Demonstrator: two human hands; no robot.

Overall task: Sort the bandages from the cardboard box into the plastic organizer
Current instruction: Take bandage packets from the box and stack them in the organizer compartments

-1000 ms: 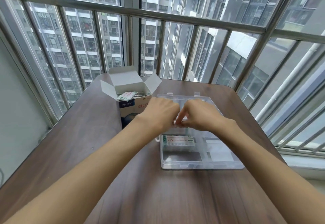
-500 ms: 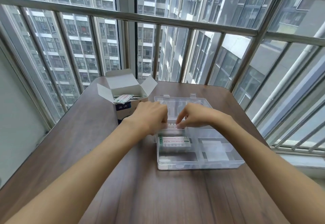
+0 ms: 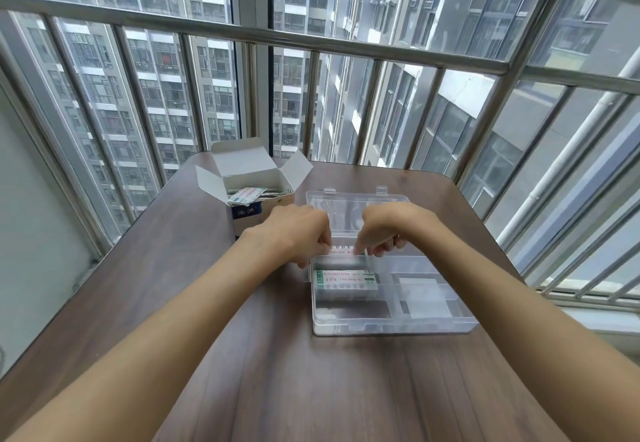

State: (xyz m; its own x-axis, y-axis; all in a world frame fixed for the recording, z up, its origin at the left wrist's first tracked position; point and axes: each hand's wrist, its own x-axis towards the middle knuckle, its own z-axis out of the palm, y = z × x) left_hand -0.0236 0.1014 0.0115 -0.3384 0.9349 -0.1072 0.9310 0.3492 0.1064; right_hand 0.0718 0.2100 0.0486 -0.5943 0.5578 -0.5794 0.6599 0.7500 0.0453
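— Containers first. What holds what?

— Cardboard box [image 3: 247, 195] at 11 o'clock on the wooden table [image 3: 270, 382], flaps open, a loose pile of wrapped bandages [image 3: 250, 193] showing at its mouth. Clear plastic organizer [image 3: 391, 327] at centre, lid folded back toward 12. Left compartment holds a stack of green-and-white bandages [image 3: 344, 279]; right compartments hold white pads [image 3: 424, 294].

— The piece being worked?

— One flat bandage strip [image 3: 341, 251], white wrapper, red print, lying crosswise over the organizer's far left section, at 12 o'clock from the stack.

— Hands?

— Close together, not touching. Left hand [image 3: 294, 232] pinches the strip's 9 o'clock end; right hand [image 3: 388, 230] pinches its 3 o'clock end, fingers curled down. Whether the strip rests on the divider or hangs just above it, cannot tell.
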